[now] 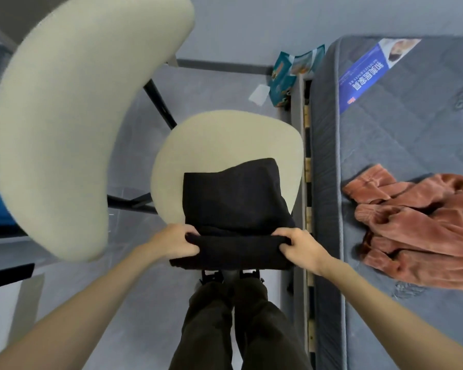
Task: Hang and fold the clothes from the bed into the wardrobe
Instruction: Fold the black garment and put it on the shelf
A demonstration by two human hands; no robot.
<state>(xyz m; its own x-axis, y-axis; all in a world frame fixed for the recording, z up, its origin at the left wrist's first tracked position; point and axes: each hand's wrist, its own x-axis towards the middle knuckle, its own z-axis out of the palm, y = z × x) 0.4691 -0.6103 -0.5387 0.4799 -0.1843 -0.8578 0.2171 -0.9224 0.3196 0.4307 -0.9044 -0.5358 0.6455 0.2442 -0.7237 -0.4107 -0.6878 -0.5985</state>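
Seen from above, a person stood over a cream chair seat [219, 137], apparently used as a folding surface for the black garment [233, 204] spread on it. The left hand [173, 243] and right hand [301, 247] each pinched one end of the garment's near edge, doubled into a thick fold, probably to keep it even. A rust-coloured velvet garment [417, 225] lay crumpled on the bare mattress [398, 129] to the right, not yet folded. No wardrobe was visible.

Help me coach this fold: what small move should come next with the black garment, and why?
Probably lift the near edge and lay it forward over the rest. The left hand and right hand each grip a near corner of the black garment, whose near edge overhangs the chair seat while the far part lies flat.
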